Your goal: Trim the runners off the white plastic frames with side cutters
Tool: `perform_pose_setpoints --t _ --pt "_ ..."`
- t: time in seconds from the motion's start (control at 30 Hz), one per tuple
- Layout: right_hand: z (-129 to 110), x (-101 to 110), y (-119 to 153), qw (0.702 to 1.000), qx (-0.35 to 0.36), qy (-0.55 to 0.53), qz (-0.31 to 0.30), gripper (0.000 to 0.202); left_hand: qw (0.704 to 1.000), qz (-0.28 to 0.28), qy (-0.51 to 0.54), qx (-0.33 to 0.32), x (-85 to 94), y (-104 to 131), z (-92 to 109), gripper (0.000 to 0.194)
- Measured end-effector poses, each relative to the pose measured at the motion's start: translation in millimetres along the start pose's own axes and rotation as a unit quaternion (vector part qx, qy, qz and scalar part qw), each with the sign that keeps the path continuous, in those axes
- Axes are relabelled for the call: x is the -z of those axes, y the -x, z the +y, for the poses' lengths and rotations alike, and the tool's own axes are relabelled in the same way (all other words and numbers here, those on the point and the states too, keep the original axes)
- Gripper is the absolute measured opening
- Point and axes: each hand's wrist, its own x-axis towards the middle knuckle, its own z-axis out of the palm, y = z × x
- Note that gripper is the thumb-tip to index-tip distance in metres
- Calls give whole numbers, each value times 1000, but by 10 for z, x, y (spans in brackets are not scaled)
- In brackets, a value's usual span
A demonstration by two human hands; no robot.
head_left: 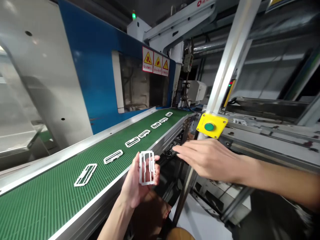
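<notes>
My left hand (136, 186) grips a white plastic frame (147, 182), a thin rectangular part with long slots. Its thumb is on the left edge and the fingertips wrap around the right edge. To the right, my right hand (208, 158) is in the air with its fingers stretched out toward the left. No object shows in it, and its thumb is largely hidden. On the green conveyor belt (50, 200) lie several similar white frames in a row, the closest a slanted one (85, 175) and another white frame (113, 156) just beyond.
A metal side rail (87, 203) borders the belt. Behind it stands a blue machine (92, 83) with a window and warning signs (157, 62). A yellow box with a green button (209, 126) is fixed to an upright post (225, 63) beyond my right hand.
</notes>
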Motion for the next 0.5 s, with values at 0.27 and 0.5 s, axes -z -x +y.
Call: perform_pose_setpoints --t 0.27,0.5 --pt "-185 -60 -108 989 141 14 -35 25 997 -5 66 24 -189 -207 -161 34" --pt "-385 -58 5 969 198 148 14 20 993 79 38 81 -647 -281 -250 15"
